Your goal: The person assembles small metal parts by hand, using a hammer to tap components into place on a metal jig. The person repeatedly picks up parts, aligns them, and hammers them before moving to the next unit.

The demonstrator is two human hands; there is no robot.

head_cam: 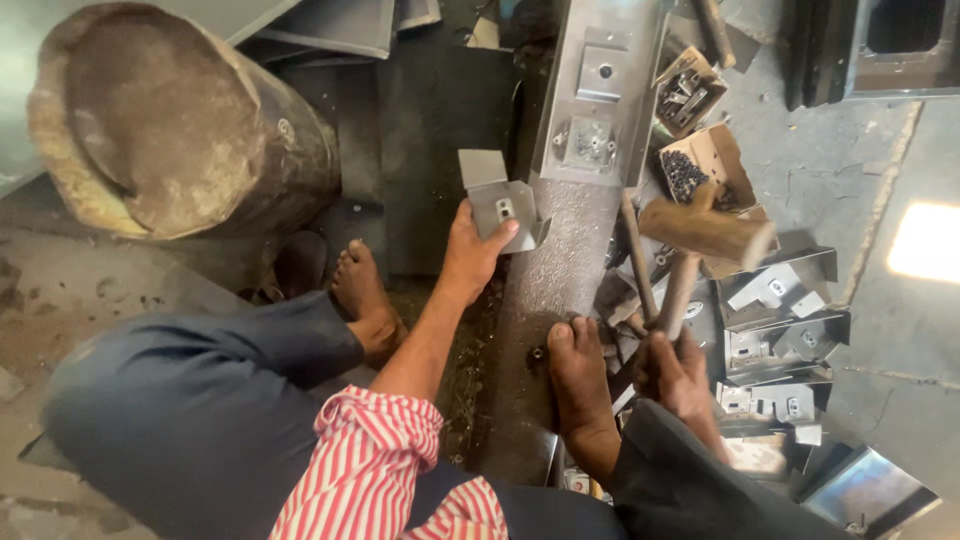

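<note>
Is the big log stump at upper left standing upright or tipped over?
Tipped: the log stump leans, its worn end face turned toward the camera.

A small bent bracket (503,205) of grey sheet metal, with a folded flap at its top and a small rectangular slot in its face, is pinched in the left hand (470,250). A wooden mallet (705,232), blurred, with a thick head, is gripped by its handle in the right hand (675,372)
</note>
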